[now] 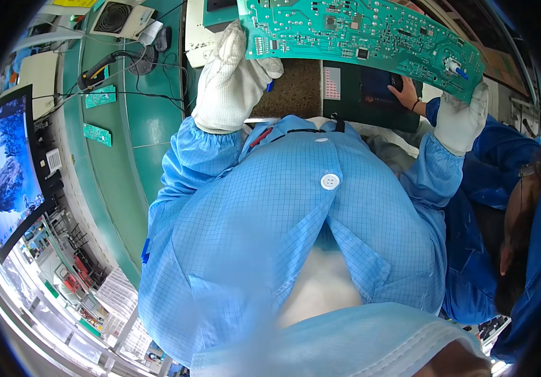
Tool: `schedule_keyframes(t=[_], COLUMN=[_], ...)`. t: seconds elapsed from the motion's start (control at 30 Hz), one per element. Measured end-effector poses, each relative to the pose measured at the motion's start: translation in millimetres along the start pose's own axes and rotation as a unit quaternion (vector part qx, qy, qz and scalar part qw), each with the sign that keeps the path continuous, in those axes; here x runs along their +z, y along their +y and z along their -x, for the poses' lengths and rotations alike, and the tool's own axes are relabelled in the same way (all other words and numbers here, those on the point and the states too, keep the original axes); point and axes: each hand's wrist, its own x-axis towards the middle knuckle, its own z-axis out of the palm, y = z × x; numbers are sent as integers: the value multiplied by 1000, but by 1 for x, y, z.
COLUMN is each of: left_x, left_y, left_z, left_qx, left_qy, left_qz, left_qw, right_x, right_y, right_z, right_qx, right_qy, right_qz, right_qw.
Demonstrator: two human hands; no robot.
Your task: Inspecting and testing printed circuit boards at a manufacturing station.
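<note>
Gloved fingers [232,44] of left hand [225,88] and right hand [462,122] grip the green circuit board [383,41] at 2 ends, components [451,65] already mounted, set-down not yet done.

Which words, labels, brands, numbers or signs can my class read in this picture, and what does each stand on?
None can be read clearly enough to quote.
Large green circuit board: pale markings, too small to read.
White card with red marks: too small to read.
Dark flat item right of the card: faint marks, too blurred.
Monitor: landscape image, no readable text.
</note>
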Motion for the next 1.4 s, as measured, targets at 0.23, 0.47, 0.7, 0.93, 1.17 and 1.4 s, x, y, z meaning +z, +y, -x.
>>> schedule_keyframes(t=[0.23, 0.47, 0.7, 0.93, 1.17, 1.4], left_x=[0, 0, 1, -3, -1, -2], left_y=[-5, -8, -7, -9, -8, -5], left_z=[5, 3, 0, -1, 0, -2], left_qx=[5, -16, -13, -13, -20, -29], left_qy=[7, 0, -4, -5, 15, 71], left_qz=[-27, -7, -23, 14, 22, -290], left_qw=[1000, 1000, 1000, 1000, 999, 954], right_x=[7, 21, 8, -2, 11, 0], right_y=[-6, -17, -5, -1, -7, 13], right_z=[3, 16, 0, -3, 2, -4], right_qx=[59, 61, 77, 70, 60, 189], right_qy=[0, 51, 56, 15, 44, -96], right_qz=[-136, 17, -137, -184, -144, -364], right_qw=[989, 997, 986, 980, 987, 907])
